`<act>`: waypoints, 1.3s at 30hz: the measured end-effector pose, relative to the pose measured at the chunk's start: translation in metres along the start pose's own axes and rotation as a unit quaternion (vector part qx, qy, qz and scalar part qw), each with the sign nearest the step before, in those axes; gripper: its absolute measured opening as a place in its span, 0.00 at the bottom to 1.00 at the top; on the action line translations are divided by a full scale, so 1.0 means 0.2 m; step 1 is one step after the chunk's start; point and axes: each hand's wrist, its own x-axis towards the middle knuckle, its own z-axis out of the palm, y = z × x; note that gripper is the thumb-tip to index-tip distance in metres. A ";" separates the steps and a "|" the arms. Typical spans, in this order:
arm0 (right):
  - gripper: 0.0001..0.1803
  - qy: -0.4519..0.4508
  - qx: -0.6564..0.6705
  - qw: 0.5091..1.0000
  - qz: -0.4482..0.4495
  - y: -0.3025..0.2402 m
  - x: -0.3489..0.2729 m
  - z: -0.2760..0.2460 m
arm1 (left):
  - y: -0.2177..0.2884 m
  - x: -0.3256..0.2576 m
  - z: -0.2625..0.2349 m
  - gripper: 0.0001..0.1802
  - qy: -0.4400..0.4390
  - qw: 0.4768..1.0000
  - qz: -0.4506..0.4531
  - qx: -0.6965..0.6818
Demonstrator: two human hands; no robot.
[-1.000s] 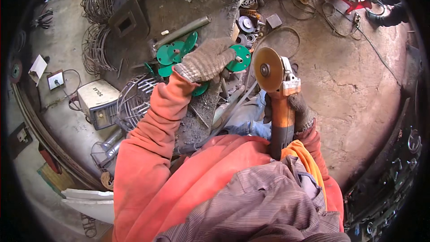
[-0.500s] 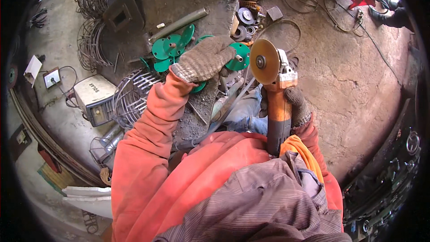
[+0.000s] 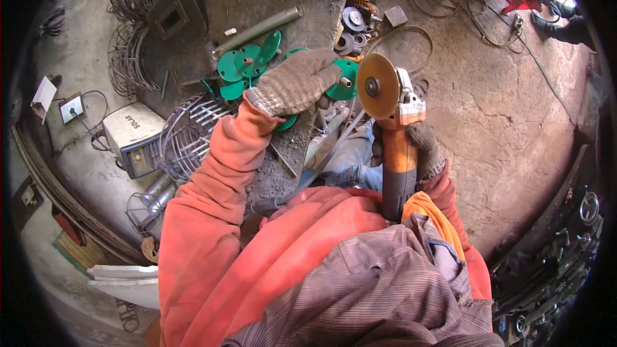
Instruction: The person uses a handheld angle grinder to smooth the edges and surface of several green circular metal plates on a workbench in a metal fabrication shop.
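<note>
Right hand (image 3: 424, 151) in a dark knit glove had its fingers wrapped tight round the orange-bodied angle grinder with tan disc (image 3: 389, 122), held upright. Left hand (image 3: 297, 82) in a grey knit glove, just left of the disc, fingers curled on a green round metal flange (image 3: 342, 83), more green flanges (image 3: 244, 67) farther left on the floor

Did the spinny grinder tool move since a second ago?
Cannot tell. The angle grinder sits about as close to the green discs as before; everything slid left and up together, so the head camera likely moved. The right hand grips it.
</note>
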 end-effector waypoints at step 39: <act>0.54 0.145 -0.657 0.691 -0.264 -0.04 -0.12 0.13 | -0.02 0.00 -0.02 0.22 0.017 0.999 -0.026 0.041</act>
